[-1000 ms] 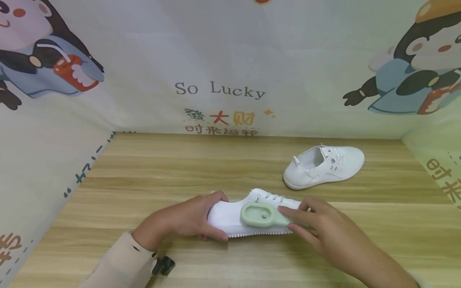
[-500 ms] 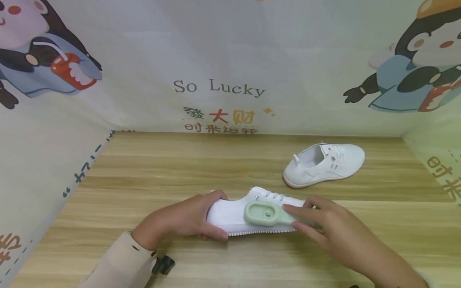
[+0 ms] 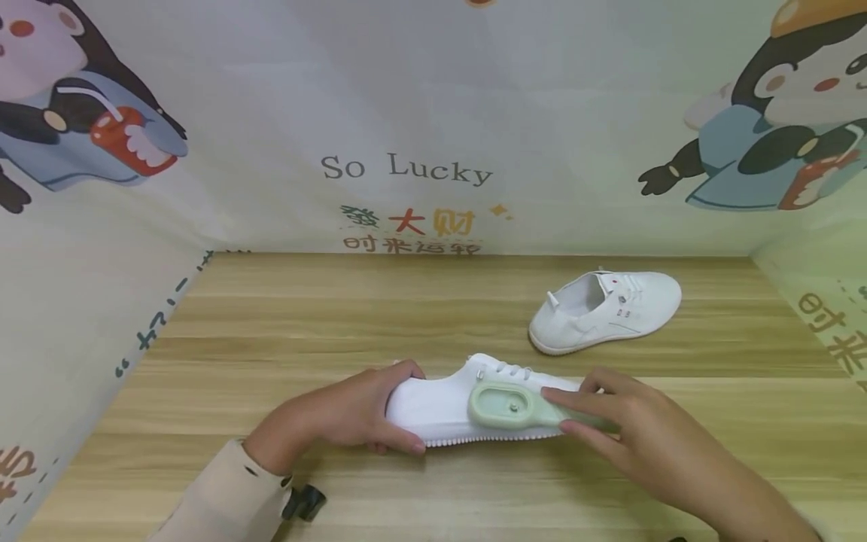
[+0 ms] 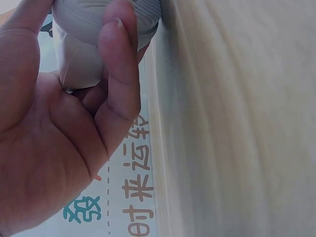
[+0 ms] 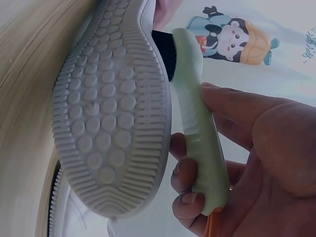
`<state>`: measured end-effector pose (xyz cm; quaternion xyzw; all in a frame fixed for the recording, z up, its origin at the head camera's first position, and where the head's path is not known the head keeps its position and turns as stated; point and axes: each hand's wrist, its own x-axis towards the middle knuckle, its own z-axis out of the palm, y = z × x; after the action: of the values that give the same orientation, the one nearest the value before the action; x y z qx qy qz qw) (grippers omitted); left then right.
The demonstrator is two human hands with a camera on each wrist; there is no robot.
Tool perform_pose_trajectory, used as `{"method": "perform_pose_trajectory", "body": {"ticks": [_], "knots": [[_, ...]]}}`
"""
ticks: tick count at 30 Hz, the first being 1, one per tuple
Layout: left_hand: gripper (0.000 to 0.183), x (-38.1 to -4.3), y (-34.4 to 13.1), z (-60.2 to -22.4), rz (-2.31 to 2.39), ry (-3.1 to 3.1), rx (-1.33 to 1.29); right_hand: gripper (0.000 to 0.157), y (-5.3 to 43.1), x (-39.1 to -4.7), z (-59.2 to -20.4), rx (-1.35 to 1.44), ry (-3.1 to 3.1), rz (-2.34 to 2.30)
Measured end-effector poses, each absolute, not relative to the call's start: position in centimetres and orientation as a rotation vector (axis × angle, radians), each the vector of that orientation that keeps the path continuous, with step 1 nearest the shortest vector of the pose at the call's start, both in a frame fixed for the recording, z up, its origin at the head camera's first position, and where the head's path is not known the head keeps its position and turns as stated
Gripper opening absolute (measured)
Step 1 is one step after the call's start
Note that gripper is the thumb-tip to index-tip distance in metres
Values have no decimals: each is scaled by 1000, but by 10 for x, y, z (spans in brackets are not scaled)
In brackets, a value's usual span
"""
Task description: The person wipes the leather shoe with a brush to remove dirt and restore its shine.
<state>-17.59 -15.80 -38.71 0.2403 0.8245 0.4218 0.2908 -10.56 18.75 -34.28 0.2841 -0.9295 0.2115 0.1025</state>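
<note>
A white lace-up shoe (image 3: 430, 410) lies tipped on its side, toe to the right. My left hand (image 3: 359, 406) grips its heel, with the thumb near the ribbed sole edge. A pale green shoe brush (image 3: 504, 406) is against the shoe's upper side, and my right hand (image 3: 630, 425) holds its handle. In the right wrist view, dark bristles (image 5: 166, 53) touch the shoe beside the studded sole (image 5: 106, 116). Curled fingers (image 5: 185, 175) wrap the brush handle there. The left wrist view shows the left hand (image 4: 64, 133) around the heel (image 4: 81, 59).
A second white shoe (image 3: 606, 312) stands upright at the back right of the wooden table (image 3: 305, 316). Printed cloth walls (image 3: 406, 98) enclose the back and sides. A small black clip-like piece (image 3: 305, 502) is by the left sleeve (image 3: 223, 497).
The brush and right hand have slid right along the shoe's side, toward the toe. My left hand keeps its grip on the heel. The head view has shifted slightly.
</note>
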Motion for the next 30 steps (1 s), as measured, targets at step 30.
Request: {"method": "perform_pose_trajectory", "body": {"ticks": [30], "knots": [[64,-176,-158,-389,1145,2186,635,40,242,-106,-334,744,-2844,603]]}}
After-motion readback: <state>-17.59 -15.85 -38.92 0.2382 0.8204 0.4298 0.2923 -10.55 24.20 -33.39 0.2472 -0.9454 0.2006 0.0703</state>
